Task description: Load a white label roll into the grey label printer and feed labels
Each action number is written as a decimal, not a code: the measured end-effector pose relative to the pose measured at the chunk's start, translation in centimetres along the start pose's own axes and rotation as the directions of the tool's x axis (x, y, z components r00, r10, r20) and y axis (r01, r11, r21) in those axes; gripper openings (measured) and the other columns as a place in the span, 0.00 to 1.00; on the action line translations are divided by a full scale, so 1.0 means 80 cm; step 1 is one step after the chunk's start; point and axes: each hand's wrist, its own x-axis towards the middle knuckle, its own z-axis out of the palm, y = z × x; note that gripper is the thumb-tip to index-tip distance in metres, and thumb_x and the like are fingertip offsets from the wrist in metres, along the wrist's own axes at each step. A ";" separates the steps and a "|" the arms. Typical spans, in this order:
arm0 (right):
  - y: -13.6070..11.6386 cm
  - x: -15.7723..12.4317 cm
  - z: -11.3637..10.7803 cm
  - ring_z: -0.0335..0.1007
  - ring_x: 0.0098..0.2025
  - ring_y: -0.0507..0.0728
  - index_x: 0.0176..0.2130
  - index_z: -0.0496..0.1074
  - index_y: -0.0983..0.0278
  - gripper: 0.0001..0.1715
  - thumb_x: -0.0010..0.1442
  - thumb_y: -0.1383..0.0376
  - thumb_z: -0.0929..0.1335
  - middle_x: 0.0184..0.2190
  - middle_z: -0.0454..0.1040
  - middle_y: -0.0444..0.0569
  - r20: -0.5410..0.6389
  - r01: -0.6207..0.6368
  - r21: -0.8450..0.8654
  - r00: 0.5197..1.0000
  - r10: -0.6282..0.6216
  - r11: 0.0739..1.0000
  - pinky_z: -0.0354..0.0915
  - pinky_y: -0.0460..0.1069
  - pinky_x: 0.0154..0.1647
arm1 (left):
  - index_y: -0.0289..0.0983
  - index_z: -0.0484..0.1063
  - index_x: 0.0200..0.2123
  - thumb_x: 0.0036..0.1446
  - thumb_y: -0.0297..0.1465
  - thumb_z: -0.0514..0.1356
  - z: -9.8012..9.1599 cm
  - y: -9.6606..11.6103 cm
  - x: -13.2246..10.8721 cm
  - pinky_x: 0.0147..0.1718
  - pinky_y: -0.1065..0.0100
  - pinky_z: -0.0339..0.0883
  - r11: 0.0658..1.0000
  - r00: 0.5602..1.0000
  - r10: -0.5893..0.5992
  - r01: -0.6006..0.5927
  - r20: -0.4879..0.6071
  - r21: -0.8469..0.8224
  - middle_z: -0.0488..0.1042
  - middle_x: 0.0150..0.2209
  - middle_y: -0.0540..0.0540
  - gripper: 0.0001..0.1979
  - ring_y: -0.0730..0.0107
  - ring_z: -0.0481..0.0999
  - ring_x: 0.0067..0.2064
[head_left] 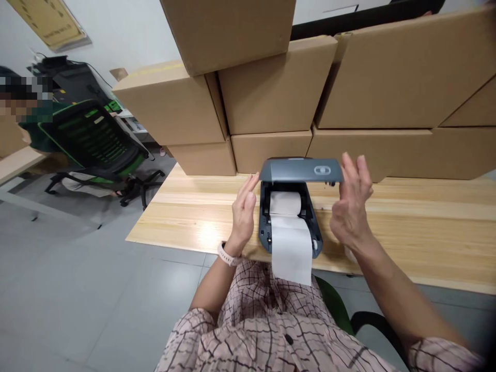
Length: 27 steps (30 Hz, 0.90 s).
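A dark grey label printer point(264, 227) stands on the table with its lid point(294, 170) raised. Inside lies a roll of white paper point(285, 203), and a paper strip point(291, 248) runs out over the front and hangs past the table edge. My left hand point(244, 211) is at the lid's left corner, fingers stretched and their tips touching or very close to it. At the lid's right corner is my right hand point(352, 206), fingers pointing up beside the edge and thumb bent. Neither hand visibly wraps around the lid; contact on the right is partly hidden.
Cardboard boxes point(271, 93) are stacked along the back of the wooden table point(186, 212). Below the front edge is my lap, with a green and black chair under me. To the left, a person sits near a black mesh office chair point(91, 139) and another desk point(17, 168).
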 end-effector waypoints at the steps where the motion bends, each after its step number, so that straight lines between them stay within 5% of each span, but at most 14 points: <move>1: 0.004 0.018 0.003 0.34 0.81 0.77 0.78 0.49 0.45 0.44 0.72 0.35 0.48 0.80 0.48 0.46 -0.020 0.025 -0.022 0.999 -0.026 0.999 0.34 0.81 0.77 | 0.44 0.72 0.67 0.73 0.47 0.54 0.000 -0.004 0.013 0.76 0.47 0.52 0.999 0.999 -0.038 0.038 0.006 -0.017 0.70 0.71 0.45 0.26 0.54 0.63 0.75; 6: 0.027 0.084 0.023 0.40 0.81 0.74 0.77 0.50 0.52 0.43 0.74 0.38 0.48 0.79 0.51 0.55 -0.057 0.027 -0.102 0.998 -0.033 0.994 0.38 0.80 0.76 | 0.40 0.65 0.72 0.59 0.35 0.66 0.006 -0.032 0.027 0.72 0.46 0.58 0.954 0.942 -0.298 0.292 0.156 0.061 0.63 0.75 0.37 0.38 0.48 0.63 0.75; 11: 0.059 0.125 0.042 0.40 0.81 0.72 0.76 0.51 0.60 0.43 0.76 0.40 0.47 0.78 0.50 0.60 -0.025 -0.010 -0.123 1.000 0.008 0.992 0.44 0.78 0.76 | 0.39 0.63 0.73 0.54 0.30 0.63 0.006 -0.043 0.011 0.59 0.54 0.71 0.928 0.908 -0.369 0.347 0.198 0.138 0.71 0.69 0.37 0.41 0.49 0.73 0.67; 15: 0.090 0.154 0.056 0.40 0.81 0.73 0.76 0.51 0.66 0.47 0.76 0.38 0.47 0.77 0.52 0.62 0.026 -0.049 -0.104 0.998 0.052 0.993 0.42 0.77 0.76 | 0.36 0.69 0.69 0.55 0.34 0.62 -0.001 -0.029 0.012 0.43 0.62 0.70 0.852 0.888 -0.429 0.337 0.165 0.401 0.81 0.47 0.41 0.37 0.60 0.79 0.44; 18: 0.093 0.162 0.053 0.46 0.79 0.73 0.75 0.52 0.65 0.47 0.75 0.38 0.52 0.75 0.57 0.61 0.070 -0.070 -0.085 0.995 0.076 0.994 0.45 0.76 0.76 | 0.37 0.69 0.70 0.57 0.35 0.60 -0.003 -0.020 0.014 0.34 0.66 0.62 0.802 0.864 -0.468 0.328 0.184 0.499 0.72 0.28 0.53 0.36 0.66 0.72 0.32; 22: 0.056 0.132 0.034 0.52 0.77 0.70 0.74 0.57 0.58 0.40 0.72 0.43 0.62 0.74 0.60 0.56 -0.045 0.028 -0.099 0.998 -0.033 0.995 0.51 0.71 0.77 | 0.35 0.68 0.70 0.58 0.35 0.57 -0.002 -0.012 0.018 0.31 0.67 0.56 0.778 0.840 -0.497 0.321 0.217 0.540 0.66 0.21 0.56 0.36 0.65 0.70 0.29; 23: 0.045 0.119 0.031 0.58 0.75 0.70 0.72 0.60 0.58 0.37 0.72 0.46 0.64 0.71 0.65 0.56 -0.018 0.070 -0.087 0.997 -0.072 0.994 0.55 0.69 0.75 | 0.34 0.68 0.70 0.58 0.34 0.57 -0.002 -0.010 0.019 0.31 0.67 0.56 0.769 0.836 -0.499 0.305 0.228 0.562 0.66 0.21 0.56 0.36 0.65 0.70 0.29; 25: 0.028 0.094 0.029 0.70 0.66 0.68 0.66 0.68 0.58 0.31 0.71 0.48 0.65 0.63 0.75 0.56 0.213 0.134 -0.027 0.969 -0.125 0.991 0.66 0.66 0.68 | 0.34 0.70 0.68 0.57 0.33 0.57 -0.001 -0.007 0.022 0.31 0.66 0.55 0.745 0.837 -0.490 0.257 0.244 0.615 0.68 0.20 0.55 0.35 0.63 0.70 0.28; 27: 0.022 0.077 0.033 0.77 0.59 0.69 0.63 0.71 0.59 0.31 0.68 0.47 0.67 0.59 0.79 0.56 0.554 0.130 -0.004 0.826 -0.106 0.991 0.72 0.64 0.59 | 0.33 0.71 0.67 0.57 0.33 0.57 -0.002 -0.005 0.026 0.32 0.65 0.55 0.724 0.844 -0.474 0.211 0.252 0.657 0.71 0.21 0.53 0.34 0.61 0.71 0.29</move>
